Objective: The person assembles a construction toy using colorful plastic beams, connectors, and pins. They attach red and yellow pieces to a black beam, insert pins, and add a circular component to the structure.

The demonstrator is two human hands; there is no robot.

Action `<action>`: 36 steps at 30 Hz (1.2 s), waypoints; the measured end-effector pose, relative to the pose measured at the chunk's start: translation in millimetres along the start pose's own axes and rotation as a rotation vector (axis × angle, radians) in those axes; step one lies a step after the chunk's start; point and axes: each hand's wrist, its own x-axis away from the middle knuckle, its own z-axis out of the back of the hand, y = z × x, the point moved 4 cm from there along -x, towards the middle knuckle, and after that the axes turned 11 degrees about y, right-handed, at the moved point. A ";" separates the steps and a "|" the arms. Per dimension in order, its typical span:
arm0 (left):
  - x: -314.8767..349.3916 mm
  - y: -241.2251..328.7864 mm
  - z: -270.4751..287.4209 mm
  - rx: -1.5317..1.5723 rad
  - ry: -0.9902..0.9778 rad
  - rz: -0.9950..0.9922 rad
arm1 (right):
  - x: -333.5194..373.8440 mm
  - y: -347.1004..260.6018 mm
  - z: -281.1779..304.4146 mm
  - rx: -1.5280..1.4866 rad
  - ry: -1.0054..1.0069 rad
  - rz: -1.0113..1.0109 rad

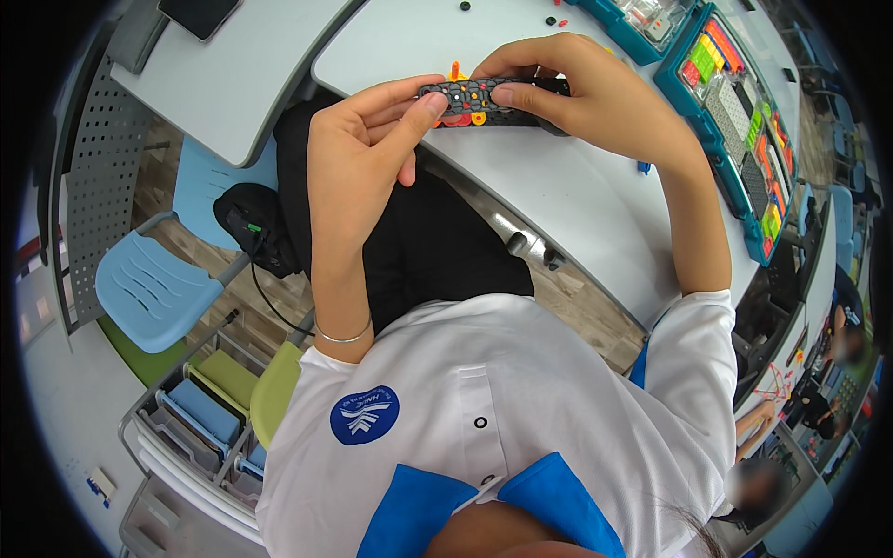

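Note:
Both hands grip a black assembly of plastic building-kit parts (468,97) above the near edge of the white table (558,172). It is long and narrow, with yellow, red and orange pegs and round pieces on it, and an orange peg (456,71) sticks up on its far side. My left hand (361,153) pinches the left end, its thumb on the near face. Over the right part curls my right hand (595,93), thumb pressed against the face and fingers behind. Those fingers partly hide the far side of the assembly.
A teal case (684,98) of sorted colourful parts stands at the table's right, with another teal tray (612,26) beyond it. Small loose pieces (551,20) lie at the far side. A phone (198,13) rests on the left table, and a blue chair (153,293) stands below it.

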 end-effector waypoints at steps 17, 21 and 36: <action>7.6 6.5 1.4 0.341 -0.222 -0.034 | 28.2 -45.9 8.3 0.275 0.343 0.449; 5.8 0.0 4.6 0.344 -0.251 -0.014 | 32.7 -54.4 -0.1 0.512 0.403 0.638; 9.1 5.3 6.1 0.341 -0.082 -0.048 | 37.5 -62.3 -6.3 0.603 0.410 0.746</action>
